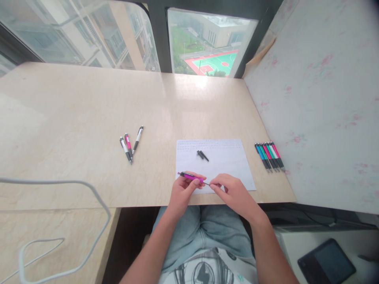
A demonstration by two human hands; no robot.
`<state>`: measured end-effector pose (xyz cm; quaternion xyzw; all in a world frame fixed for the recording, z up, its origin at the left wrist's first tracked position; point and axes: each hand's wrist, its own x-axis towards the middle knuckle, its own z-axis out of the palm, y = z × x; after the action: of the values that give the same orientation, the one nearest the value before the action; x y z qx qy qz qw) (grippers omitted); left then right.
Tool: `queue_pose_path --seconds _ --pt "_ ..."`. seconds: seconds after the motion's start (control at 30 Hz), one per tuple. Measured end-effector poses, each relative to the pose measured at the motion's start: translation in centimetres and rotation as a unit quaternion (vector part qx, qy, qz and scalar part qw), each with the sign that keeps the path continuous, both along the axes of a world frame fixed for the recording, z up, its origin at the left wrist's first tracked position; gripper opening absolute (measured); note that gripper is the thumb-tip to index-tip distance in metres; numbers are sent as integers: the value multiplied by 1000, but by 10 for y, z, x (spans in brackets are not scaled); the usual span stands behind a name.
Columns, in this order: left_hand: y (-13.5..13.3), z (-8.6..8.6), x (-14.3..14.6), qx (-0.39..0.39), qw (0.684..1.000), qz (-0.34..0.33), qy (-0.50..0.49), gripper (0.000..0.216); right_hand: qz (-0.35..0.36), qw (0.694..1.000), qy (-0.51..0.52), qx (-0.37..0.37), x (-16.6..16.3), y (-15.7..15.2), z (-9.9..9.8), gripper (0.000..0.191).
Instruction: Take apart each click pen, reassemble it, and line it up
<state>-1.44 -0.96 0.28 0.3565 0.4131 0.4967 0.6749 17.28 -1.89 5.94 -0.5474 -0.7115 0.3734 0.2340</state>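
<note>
My left hand (pixel 184 192) is closed around a purple pen barrel (pixel 191 177) with a black clip end pointing left. From the barrel's right end sticks a thin dark ink refill (pixel 206 184). The fingertips of my right hand (pixel 229 190) pinch the refill's outer end. Under both hands lies a sheet of paper (pixel 225 165) with rows of handwriting along its top. Two small black pen parts (pixel 202 155) rest on the sheet, just beyond my hands.
Three pens (pixel 128 146) lie on the left of the table (pixel 89 106). A row of several coloured pens (pixel 269 157) sits by the wall at right. A white cable (pixel 100 197) loops at lower left. A dark tablet-like device (pixel 325 260) lies on a lower white surface.
</note>
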Motion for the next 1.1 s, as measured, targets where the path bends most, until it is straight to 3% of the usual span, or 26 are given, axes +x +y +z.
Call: queue_pose_path --seconds 0.17,0.3,0.4,0.67,0.77,0.9,1.0,1.1 --pt "4 0 -1 -51 994 64 -68 15 -25 999 -33 -18 33 -4 -4 14" --pt "8 0 -3 -86 984 80 -134 18 -123 989 -81 -7 51 -5 -17 15" --pt "8 0 -3 -86 984 74 -135 19 -187 977 -103 9 45 5 -28 18" --pt "6 3 -3 -84 986 69 -124 20 -230 966 -99 72 2 46 -42 20" --pt "6 3 -2 -76 987 76 -122 20 -252 965 -29 68 -8 43 -39 24" --pt "5 2 1 -51 991 78 -100 18 -239 953 176 -65 -25 22 -37 26" --pt "3 0 2 -16 997 62 -43 16 -224 901 327 -176 -40 6 -39 25" --pt "1 1 3 2 998 38 44 17 -236 830 441 -245 -50 -4 -43 22"
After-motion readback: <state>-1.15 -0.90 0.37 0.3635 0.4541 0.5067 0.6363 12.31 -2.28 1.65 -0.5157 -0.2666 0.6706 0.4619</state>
